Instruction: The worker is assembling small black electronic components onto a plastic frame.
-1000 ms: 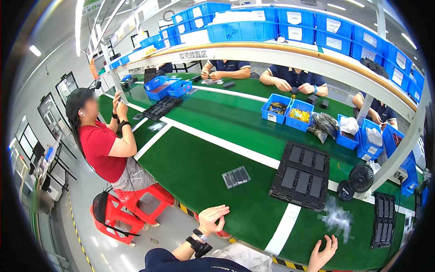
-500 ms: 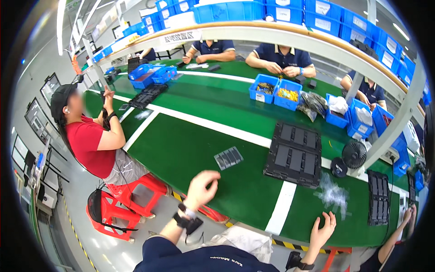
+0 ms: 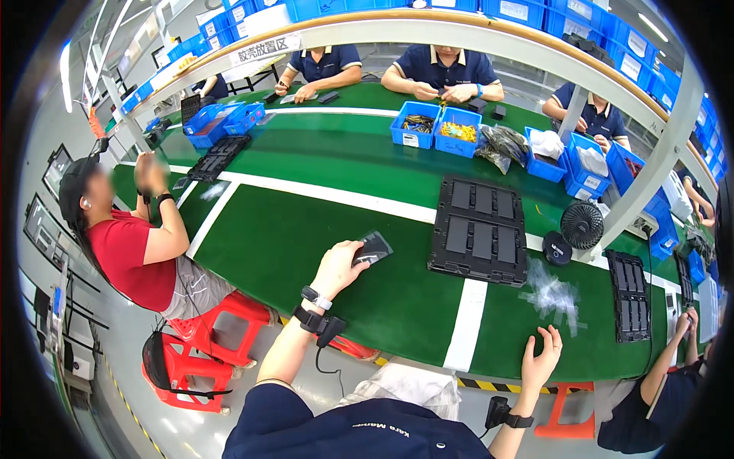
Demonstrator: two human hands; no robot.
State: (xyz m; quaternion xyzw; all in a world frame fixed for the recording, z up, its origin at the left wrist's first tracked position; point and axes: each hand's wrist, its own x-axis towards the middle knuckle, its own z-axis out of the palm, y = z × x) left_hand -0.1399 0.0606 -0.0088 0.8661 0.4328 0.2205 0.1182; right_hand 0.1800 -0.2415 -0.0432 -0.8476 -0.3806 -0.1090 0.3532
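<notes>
My left hand (image 3: 341, 268) has its thumb and fingers closed at the near left edge of a small clear film sheet with dark grey strips (image 3: 375, 247). The fingers cover part of the sheet, which is on the green bench top (image 3: 298, 245). My right hand (image 3: 541, 356) is held at the bench's near edge, fingers apart and loosely curled, with nothing in it. Beyond that hand lies a crumpled pile of clear film strips (image 3: 555, 295). A black tray with rectangular dark pads (image 3: 478, 231) lies between the hands, farther back.
At right stand a small black fan (image 3: 581, 225) and another black tray (image 3: 629, 297). Blue bins (image 3: 415, 125) of small parts line the far side below a shelf (image 3: 367, 32). A person in red (image 3: 122, 249) sits at left; other people work opposite and at right.
My left hand has reached forward and closed on the edge of the film sheet, which lay uncovered before. My right hand stays near the bench edge. The whole view has shifted slightly.
</notes>
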